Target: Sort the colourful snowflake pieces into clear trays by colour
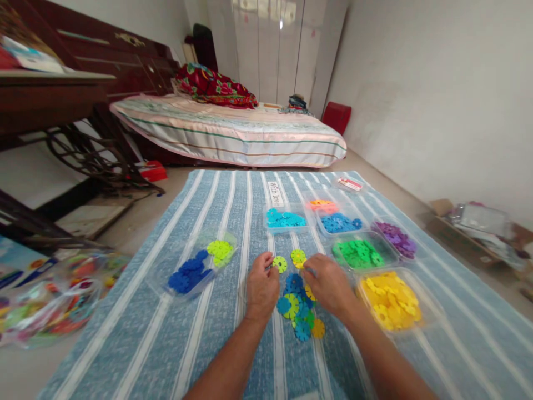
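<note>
My left hand [263, 284] is closed, its fingertips pinching the edge of a lime-yellow notched disc [280, 265]. Opposite it, my right hand [328, 283] is also closed, with its thumb and fingers at a yellow notched disc [300, 263] that overlaps a lime-yellow one [297, 255]. Below and between both hands lies a loose pile of blue, green and yellow notched discs [302, 330] on the striped cloth [216, 344]. My right hand partly hides an orange-yellow disc [309, 293] at the pile's edge.
Clear containers hold sorted discs: dark blue and lime [187, 275] on the left; light blue [286, 219], orange [323, 206], blue [340, 223], purple [395, 239], green [358, 253] and yellow [391, 300] ahead and right. A bed [250, 136] stands beyond; a plastic bag [54, 305] lies left.
</note>
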Available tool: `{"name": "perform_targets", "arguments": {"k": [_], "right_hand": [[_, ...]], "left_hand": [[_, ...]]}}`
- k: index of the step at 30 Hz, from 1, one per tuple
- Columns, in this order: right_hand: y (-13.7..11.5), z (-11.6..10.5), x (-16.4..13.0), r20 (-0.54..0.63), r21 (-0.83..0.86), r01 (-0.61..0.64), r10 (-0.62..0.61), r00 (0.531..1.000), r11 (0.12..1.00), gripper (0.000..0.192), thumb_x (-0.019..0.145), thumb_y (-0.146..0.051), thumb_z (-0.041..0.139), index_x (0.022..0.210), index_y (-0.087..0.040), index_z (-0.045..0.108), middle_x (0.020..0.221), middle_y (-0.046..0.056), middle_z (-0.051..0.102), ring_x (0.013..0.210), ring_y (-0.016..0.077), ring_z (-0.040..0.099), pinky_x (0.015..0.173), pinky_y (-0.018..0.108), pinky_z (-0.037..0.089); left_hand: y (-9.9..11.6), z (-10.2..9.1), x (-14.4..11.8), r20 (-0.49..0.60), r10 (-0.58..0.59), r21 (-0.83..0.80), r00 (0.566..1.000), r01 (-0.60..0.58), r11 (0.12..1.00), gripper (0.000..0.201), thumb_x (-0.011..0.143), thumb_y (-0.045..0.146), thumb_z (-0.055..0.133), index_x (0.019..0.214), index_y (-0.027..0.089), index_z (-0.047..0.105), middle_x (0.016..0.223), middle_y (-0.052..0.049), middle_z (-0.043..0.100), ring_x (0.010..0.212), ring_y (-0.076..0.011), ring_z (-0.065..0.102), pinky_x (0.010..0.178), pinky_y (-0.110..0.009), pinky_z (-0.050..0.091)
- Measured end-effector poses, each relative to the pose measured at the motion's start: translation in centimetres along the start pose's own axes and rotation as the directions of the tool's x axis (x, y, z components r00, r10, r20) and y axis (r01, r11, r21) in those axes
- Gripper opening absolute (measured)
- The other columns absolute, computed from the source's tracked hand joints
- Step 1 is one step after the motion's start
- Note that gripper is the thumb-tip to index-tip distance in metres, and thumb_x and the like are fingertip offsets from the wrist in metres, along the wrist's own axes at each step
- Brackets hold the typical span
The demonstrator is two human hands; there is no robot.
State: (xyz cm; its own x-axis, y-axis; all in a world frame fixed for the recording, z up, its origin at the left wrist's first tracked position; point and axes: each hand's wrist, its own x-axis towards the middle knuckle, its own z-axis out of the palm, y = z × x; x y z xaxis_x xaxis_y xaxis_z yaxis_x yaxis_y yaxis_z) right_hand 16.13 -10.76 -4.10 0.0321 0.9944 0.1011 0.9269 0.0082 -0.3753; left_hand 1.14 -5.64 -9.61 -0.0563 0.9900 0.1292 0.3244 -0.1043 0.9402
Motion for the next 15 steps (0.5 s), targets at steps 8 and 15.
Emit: {"name": "perform_targets", "arguments": {"k": [8,15], "right_hand": [[-0.6,2.2,-0.6,0.044,-0.047,0.019,-0.017,0.999,0.999,0.013,0.08,-0.028,0.062,0.087,-0.018,0.068,0.105,0.01,0.061,0.111,0.0245,0.049,0.095,0.034,0.037],[-0.3,3.3,-0.7,0.038,-0.046,0.011,-0.009,0.999,0.999,0.025,0.077,-0.031,0.064,0.097,-0.017,0.069,0.123,0.014,0.055,0.126,0.0322,0.037,0.099,0.044,0.035]], "left_hand": [[-0.5,0.0,-0.1,-0.025,0.087,0.091,0.996,-0.085,0.992,0.032,0.076,0.014,0.046,0.105,0.015,0.057,0.107,-0.011,0.065,0.102,-0.0203,0.063,0.087,-0.036,0.054],[-0.9,0.2,-0.1,-0.039,0.138,0.128,0.99,-0.132,0.983,0.032,0.077,0.016,0.046,0.107,0.015,0.057,0.113,-0.011,0.064,0.105,-0.0213,0.061,0.09,-0.039,0.053]]}}
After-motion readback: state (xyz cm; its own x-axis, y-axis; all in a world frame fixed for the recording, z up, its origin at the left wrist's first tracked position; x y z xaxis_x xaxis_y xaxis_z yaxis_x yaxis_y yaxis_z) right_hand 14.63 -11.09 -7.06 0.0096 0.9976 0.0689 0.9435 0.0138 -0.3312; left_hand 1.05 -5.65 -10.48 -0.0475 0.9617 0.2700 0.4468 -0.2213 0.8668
